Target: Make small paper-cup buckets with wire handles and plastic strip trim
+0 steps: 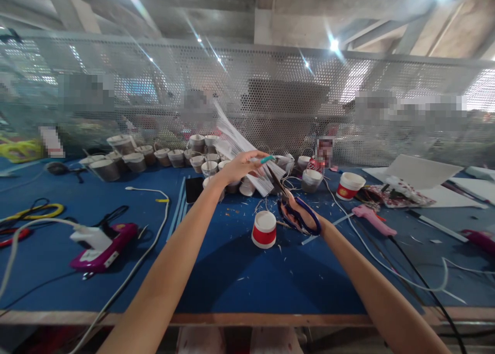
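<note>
My left hand [244, 166] is closed around a bundle of long white strips [235, 137] fanning up and to the left, its lower end angled down to the right. Something turquoise [266, 159] shows at the fingertips; I cannot make out what it is. My right hand [302, 213] grips dark-handled scissors [277, 181], blades pointing up and left beside the strips. Whether the blades touch a strip I cannot tell. Just below both hands stands a small white paper cup [264, 229] with a red band, upside down on the blue table.
Many greyish cups [135, 161] stand behind and to the left. Another red-banded cup [350, 185] and a pink glue gun [373, 220] lie right. A purple power strip [104, 248], white cable [154, 240] and black phone-like slab [194, 190] are left. Perforated mesh [286, 101] rises behind.
</note>
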{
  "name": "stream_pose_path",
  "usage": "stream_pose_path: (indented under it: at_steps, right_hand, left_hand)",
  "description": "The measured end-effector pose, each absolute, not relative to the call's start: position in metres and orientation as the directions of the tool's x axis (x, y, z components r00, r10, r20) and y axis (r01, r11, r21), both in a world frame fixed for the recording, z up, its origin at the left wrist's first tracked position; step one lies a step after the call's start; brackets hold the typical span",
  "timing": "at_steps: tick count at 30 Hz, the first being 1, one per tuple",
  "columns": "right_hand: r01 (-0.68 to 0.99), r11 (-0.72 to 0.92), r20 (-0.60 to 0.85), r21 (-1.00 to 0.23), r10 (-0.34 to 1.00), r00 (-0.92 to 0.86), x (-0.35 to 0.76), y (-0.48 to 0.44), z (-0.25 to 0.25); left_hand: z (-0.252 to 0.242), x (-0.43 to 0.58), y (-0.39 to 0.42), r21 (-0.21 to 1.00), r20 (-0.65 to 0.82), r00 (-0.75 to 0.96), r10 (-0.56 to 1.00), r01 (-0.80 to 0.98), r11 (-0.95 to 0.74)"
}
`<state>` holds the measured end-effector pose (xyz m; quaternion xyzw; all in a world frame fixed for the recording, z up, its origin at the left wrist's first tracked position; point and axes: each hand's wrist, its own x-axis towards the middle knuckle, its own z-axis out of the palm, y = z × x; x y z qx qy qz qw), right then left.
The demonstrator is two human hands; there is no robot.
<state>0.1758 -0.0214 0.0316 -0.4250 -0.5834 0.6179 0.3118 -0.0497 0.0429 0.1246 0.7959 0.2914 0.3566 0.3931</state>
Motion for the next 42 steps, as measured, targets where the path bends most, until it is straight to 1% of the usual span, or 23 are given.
stream_pose_path:
  at_steps: [2, 7, 11, 15, 18, 25, 32, 37, 42]
  right_hand:
    - [0.11, -0.126, -0.163, -0.986, 0.874, -0.458, 0.176, -0.022, 0.033]
    - [0.106, -0.243, -0.263, -0.964, 0.84, -0.475, 0.172, -0.026, 0.04]
    - [0.112, -0.22, -0.247, -0.969, 0.84, -0.483, 0.17, -0.027, 0.042]
    - [0.112, -0.205, -0.234, -0.972, 0.85, -0.472, 0.171, -0.025, 0.038]
    - [0.115, -0.22, -0.248, -0.969, 0.844, -0.476, 0.172, -0.023, 0.036]
    - [0.127, -0.13, -0.175, -0.983, 0.867, -0.466, 0.172, -0.024, 0.035]
    - [0.127, -0.113, -0.162, -0.985, 0.86, -0.485, 0.172, -0.023, 0.033]
    - [0.104, -0.087, -0.128, -0.991, 0.855, -0.503, 0.171, -0.024, 0.034]
    - [0.096, -0.09, -0.126, -0.991, 0.864, -0.487, 0.171, -0.024, 0.033]
  left_hand:
    - [0.122, -0.047, 0.046, 0.837, 0.373, 0.531, 0.761, 0.162, -0.523]
    - [0.117, -0.042, 0.05, 0.791, 0.474, 0.45, 0.757, 0.16, -0.591]
    - [0.114, -0.04, 0.054, 0.713, 0.545, 0.414, 0.729, 0.229, -0.663]
    - [0.112, -0.04, 0.055, 0.655, 0.572, 0.375, 0.729, 0.326, -0.682]
    - [0.113, -0.04, 0.052, 0.63, 0.57, 0.379, 0.729, 0.366, -0.684]
    - [0.117, -0.039, 0.045, 0.582, 0.541, 0.38, 0.751, 0.475, -0.66]
    - [0.117, -0.038, 0.044, 0.583, 0.526, 0.395, 0.753, 0.477, -0.658]
    - [0.118, -0.038, 0.043, 0.576, 0.543, 0.384, 0.746, 0.476, -0.664]
    - [0.12, -0.037, 0.04, 0.58, 0.51, 0.422, 0.749, 0.474, -0.662]
